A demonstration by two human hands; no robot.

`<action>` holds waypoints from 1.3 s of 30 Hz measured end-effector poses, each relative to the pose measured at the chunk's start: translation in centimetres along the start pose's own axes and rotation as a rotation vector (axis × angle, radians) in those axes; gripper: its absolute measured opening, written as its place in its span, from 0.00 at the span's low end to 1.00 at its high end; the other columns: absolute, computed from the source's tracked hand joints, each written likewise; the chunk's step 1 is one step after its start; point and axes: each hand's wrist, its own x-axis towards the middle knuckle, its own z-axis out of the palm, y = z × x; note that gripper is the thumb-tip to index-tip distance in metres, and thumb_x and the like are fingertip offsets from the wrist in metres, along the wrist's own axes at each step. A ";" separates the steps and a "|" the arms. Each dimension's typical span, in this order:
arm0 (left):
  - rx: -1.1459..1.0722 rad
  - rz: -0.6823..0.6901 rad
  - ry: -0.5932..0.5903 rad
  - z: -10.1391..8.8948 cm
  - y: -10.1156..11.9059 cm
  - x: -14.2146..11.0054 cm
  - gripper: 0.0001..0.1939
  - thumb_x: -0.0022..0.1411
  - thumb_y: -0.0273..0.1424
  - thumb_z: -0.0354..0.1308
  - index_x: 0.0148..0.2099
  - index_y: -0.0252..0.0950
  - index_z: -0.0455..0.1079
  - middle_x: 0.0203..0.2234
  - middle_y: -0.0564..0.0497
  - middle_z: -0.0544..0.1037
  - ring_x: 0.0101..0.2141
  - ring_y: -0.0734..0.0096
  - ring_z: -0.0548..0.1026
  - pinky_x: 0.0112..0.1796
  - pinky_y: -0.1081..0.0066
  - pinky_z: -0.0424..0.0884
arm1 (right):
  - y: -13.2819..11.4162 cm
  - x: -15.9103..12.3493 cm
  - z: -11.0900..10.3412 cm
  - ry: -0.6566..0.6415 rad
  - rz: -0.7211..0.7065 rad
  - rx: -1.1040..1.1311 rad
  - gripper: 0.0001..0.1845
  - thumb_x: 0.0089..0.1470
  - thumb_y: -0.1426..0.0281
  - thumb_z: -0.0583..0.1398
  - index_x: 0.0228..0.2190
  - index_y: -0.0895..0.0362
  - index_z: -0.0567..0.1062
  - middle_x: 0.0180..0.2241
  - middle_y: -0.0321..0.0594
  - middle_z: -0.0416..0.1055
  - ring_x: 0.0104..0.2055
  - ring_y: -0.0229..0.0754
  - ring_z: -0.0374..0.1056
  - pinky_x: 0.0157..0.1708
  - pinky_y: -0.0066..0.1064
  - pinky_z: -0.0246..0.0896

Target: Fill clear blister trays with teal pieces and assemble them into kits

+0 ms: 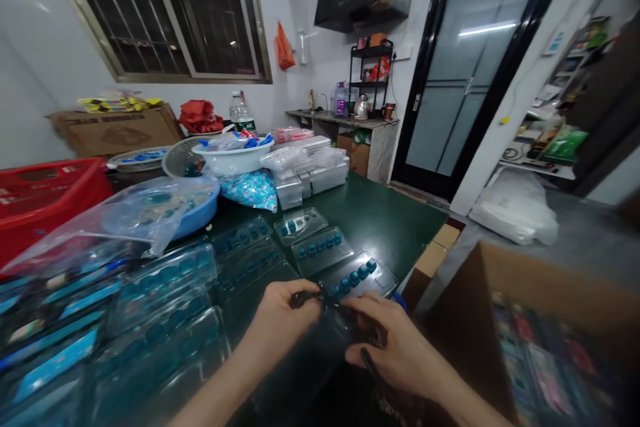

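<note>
Dark green surface (385, 220): carries most of the material. Beyond its left edge sits a red plastic crate (45, 203). An open brown cardboard box (465, 320) stands past the near right corner, its blurred printed contents unidentifiable. Near the far edge: a white plastic basin (233, 160) and stacked clear plastic boxes (313, 177). Toward the left edge, a round blue basin (197, 210) lies partly under a clear plastic bag (140, 220). Clear plastic blister trays with teal-blue moulded pieces (245, 260) cover the central and near-left areas.

Hands: both clenched at the near edge, centre. The left hand (283, 313) and right hand (395, 340) pinch a small black object (305, 299), its exact form too dark to tell. It lies just beside a single clear blister tray (357, 277).

Judgement: the step in hand is close finger work on the black object. The next move calls for a steady two-handed pinch.
</note>
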 end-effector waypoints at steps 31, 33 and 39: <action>0.041 0.136 -0.420 9.8 2.7 18.5 0.07 0.44 0.27 0.51 0.21 0.32 0.69 0.11 0.56 0.64 0.13 0.80 0.58 0.16 0.77 0.52 | 9.0 3.5 -10.8 0.071 0.267 0.285 0.05 0.48 0.70 0.58 0.27 0.60 0.70 0.23 0.31 0.56 0.24 0.31 0.51 0.22 0.23 0.46; 0.032 0.119 -0.419 9.6 2.5 18.7 0.06 0.44 0.27 0.52 0.22 0.32 0.70 0.11 0.56 0.65 0.13 0.80 0.58 0.16 0.77 0.52 | 9.5 3.7 -10.8 0.051 0.244 0.276 0.08 0.49 0.68 0.57 0.26 0.61 0.69 0.22 0.31 0.55 0.23 0.31 0.50 0.21 0.22 0.44; -0.035 0.042 -0.380 8.9 1.6 19.0 0.08 0.44 0.28 0.56 0.29 0.30 0.72 0.12 0.54 0.68 0.14 0.80 0.61 0.15 0.79 0.51 | 10.9 4.3 -10.3 0.078 0.225 0.117 0.14 0.53 0.61 0.53 0.28 0.60 0.69 0.21 0.31 0.56 0.21 0.31 0.52 0.19 0.22 0.44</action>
